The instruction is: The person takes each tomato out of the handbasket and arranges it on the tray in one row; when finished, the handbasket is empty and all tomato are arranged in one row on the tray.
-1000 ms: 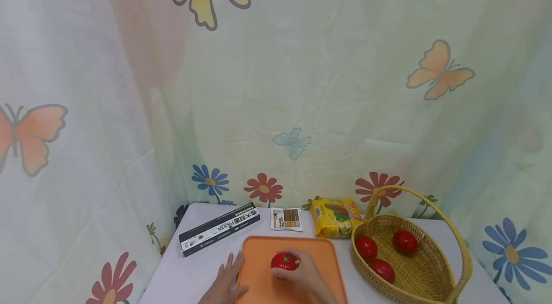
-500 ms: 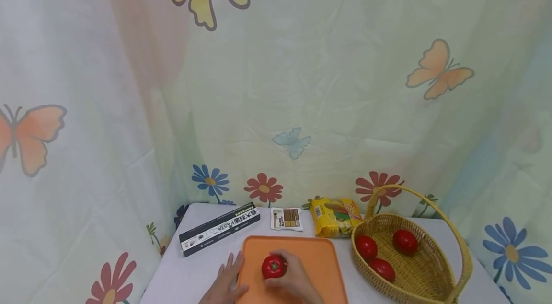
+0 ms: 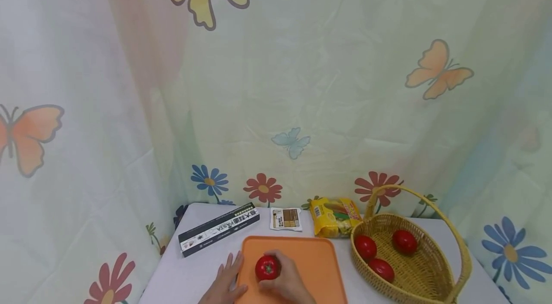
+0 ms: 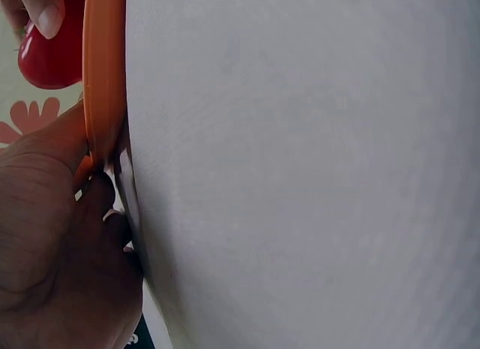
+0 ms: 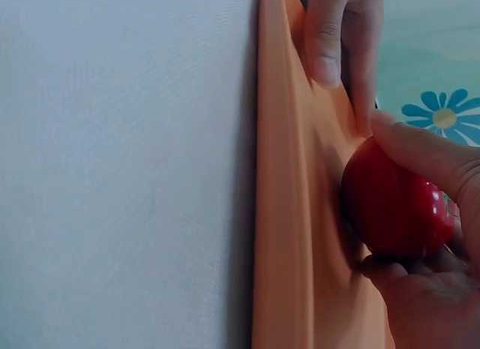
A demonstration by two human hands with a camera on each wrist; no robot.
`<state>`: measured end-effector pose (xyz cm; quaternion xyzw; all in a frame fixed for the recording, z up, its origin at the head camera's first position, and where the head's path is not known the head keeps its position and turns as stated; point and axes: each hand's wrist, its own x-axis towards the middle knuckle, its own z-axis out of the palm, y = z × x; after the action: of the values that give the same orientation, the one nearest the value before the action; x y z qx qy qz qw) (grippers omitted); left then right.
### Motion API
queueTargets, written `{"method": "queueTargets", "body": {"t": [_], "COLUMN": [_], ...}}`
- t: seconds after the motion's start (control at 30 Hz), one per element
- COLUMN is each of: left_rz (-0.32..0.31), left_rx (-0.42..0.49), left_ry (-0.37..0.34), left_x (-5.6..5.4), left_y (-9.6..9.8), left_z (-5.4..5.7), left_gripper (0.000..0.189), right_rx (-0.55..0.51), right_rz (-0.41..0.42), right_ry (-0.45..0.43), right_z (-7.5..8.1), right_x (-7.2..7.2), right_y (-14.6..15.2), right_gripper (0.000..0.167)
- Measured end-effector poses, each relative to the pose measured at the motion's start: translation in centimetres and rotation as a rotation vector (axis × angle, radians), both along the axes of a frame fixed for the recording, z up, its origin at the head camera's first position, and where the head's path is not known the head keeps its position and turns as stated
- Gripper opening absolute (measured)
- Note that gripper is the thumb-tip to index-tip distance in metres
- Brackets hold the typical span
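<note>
In the head view, my right hand (image 3: pixel 285 281) grips a shiny red tomato (image 3: pixel 267 267) with a green stem mark, thumb and fingers on its sides. The tomato (image 5: pixel 394 199) is low over the floor of an orange tray (image 3: pixel 316 265); contact beneath it is hard to make out. Along the tray's left edge lies my left hand (image 3: pixel 223 281), its fingers straight. Its thumb reaches over the rim onto the tray. In the left wrist view, the left hand (image 4: pixel 52 236) touches the tray's rim (image 4: pixel 105 71), its other fingertips partly hidden.
A wicker basket (image 3: pixel 418 280) with a tall handle stands at right, holding several red tomatoes (image 3: pixel 381 270). Behind the tray are a black-and-white pasta box (image 3: pixel 220 228), a small white-and-brown packet (image 3: pixel 286 219) and a yellow bag (image 3: pixel 335 217). A patterned curtain hangs behind.
My right hand has moved left across the tray with the tomato, turning it so its stem mark faces more upward. The left hand has stayed at the tray's edge.
</note>
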<state>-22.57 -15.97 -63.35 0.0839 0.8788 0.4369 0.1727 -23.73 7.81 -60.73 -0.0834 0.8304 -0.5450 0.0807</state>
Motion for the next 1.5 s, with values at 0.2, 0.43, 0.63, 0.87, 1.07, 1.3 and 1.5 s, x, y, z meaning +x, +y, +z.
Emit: {"method": "queueTargets", "body": {"t": [0.2,0.43,0.63,0.87,1.07,1.3,1.5], "left_rz": [0.018,0.004,0.017,0.024,0.017,0.029,0.068], "left_rx": [0.009,0.021,0.007,0.001,0.007,-0.02,-0.04], "left_ry": [-0.01,0.024,0.019,-0.004,-0.006,0.001,-0.025], "left_x": [-0.1,0.2,0.0,-0.2,-0.4,-0.3,-0.2], "left_y": [0.0,0.1,0.3,0.3,0.2,0.2,0.4], "left_z": [0.0,0.1,0.1,0.0,-0.3,-0.3,0.0], "left_gripper": [0.097,0.097,0.098,0.1,0.101,0.103,0.106], "right_rx": [0.005,0.015,0.037,0.063,0.05,0.074,0.069], "right_rz": [-0.016,-0.046,-0.048,-0.052,-0.045,-0.051,-0.065], "right_ry": [0.085,0.116,0.102,0.086,0.022,0.028,0.018], "right_z": [-0.3,-0.6,-0.7,-0.9,-1.0,-1.1,-0.8], "right_x": [-0.2,-0.3,-0.4,-0.7,-0.9,-0.8,-0.5], "right_y": [-0.7,-1.7,-2.3,-2.9,-3.4,-3.8,-4.4], "right_gripper": [0.067,0.067,0.066,0.067,0.074,0.085,0.086]}}
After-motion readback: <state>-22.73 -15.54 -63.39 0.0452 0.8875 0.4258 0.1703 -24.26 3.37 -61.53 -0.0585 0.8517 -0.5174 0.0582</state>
